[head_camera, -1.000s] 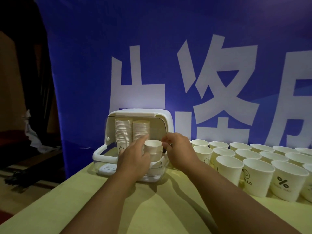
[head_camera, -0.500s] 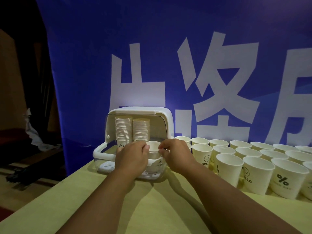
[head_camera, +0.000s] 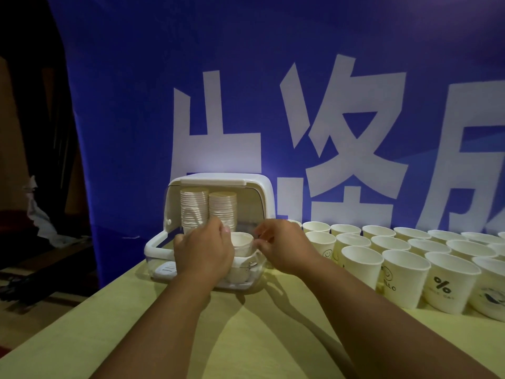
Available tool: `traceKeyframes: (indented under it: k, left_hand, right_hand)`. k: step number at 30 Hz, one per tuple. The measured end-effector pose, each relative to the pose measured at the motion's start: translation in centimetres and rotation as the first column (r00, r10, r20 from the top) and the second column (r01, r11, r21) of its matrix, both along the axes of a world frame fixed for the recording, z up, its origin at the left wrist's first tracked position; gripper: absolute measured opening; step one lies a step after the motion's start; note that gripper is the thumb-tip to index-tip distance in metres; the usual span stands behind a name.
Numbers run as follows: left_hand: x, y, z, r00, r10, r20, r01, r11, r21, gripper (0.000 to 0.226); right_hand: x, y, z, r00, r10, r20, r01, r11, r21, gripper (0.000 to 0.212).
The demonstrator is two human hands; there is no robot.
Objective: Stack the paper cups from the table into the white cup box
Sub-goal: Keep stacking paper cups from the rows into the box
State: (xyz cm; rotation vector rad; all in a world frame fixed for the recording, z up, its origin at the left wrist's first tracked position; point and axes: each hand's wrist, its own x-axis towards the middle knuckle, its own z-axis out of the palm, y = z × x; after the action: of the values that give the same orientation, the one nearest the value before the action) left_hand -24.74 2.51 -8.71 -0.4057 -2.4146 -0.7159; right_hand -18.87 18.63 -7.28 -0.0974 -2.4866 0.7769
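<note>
1. The yellowish table (head_camera: 246, 337) carries everything, and both forearms reach across it toward the far left corner.
2. The white cup box (head_camera: 262, 192) sits at that corner with its lid flipped up. Two tall cup stacks (head_camera: 194, 209) stand inside at the back left.
3. Loose cups (head_camera: 404, 272) stand in rows along the table's far right edge, mouths up.
4. The left hand (head_camera: 205, 253) is curled round the left side of a paper cup (head_camera: 241, 243), thumb up near its top.
5. The right hand (head_camera: 284, 247) pinches that cup's right side with its fingertips.
6. The paper cup itself is low in the box, front right, between both hands.
</note>
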Motion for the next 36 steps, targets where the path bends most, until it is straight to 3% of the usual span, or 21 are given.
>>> traceKeyframes:
  k: [3, 7, 11, 15, 19, 23, 26, 31, 36]
  left_hand:
    - [0.7, 0.6, 0.6, 0.996, 0.001, -0.094, 0.003, 0.999, 0.037, 0.019]
    - [4.2, 2.5, 1.6, 0.98, -0.133, -0.151, 0.138, 0.99, 0.025, 0.01]
    - [8.6, 6.4, 1.0, 0.948, -0.309, -0.077, 0.298, 0.946, -0.129, 0.022]
    - [11.1, 9.7, -1.2, 0.882, -0.469, 0.047, 0.469, 0.865, -0.176, 0.039]
    - [12.0, 11.4, -2.7, 0.775, -0.596, 0.21, 0.63, 0.753, -0.19, 0.068]
    - [11.9, 12.1, -3.6, 0.765, -0.59, 0.258, 0.641, 0.732, -0.229, 0.073]
    - [11.9, 12.1, -3.5, 0.768, -0.6, 0.225, 0.64, 0.734, -0.226, 0.063]
    - [11.9, 11.8, -2.9, 0.816, -0.556, 0.158, 0.578, 0.791, -0.202, 0.015]
    - [11.6, 11.0, -2.6, 0.848, -0.518, 0.115, 0.53, 0.826, -0.19, 0.015]
  right_hand:
    - [1.7, 1.4, 1.1, 0.992, -0.1, -0.076, 0.101, 0.995, 0.007, 0.013]
    - [5.0, 4.1, 1.8, 0.964, -0.23, -0.132, 0.236, 0.971, 0.031, 0.011]
    - [9.0, 6.9, 1.2, 0.943, -0.323, -0.077, 0.328, 0.942, 0.075, 0.011]
    - [12.6, 9.3, -0.2, 0.892, -0.448, -0.067, 0.452, 0.885, 0.113, 0.012]
    - [15.0, 10.6, -1.9, 0.839, -0.525, -0.144, 0.539, 0.839, 0.08, 0.029]
    - [15.4, 11.1, -2.1, 0.809, -0.578, -0.108, 0.588, 0.797, 0.139, 0.048]
    - [15.0, 11.3, -2.7, 0.811, -0.584, -0.023, 0.58, 0.799, 0.159, 0.045]
    - [14.6, 11.2, -3.1, 0.801, -0.597, -0.052, 0.594, 0.778, 0.207, 0.019]
    - [14.5, 10.4, -2.9, 0.822, -0.557, -0.117, 0.567, 0.784, 0.252, 0.019]
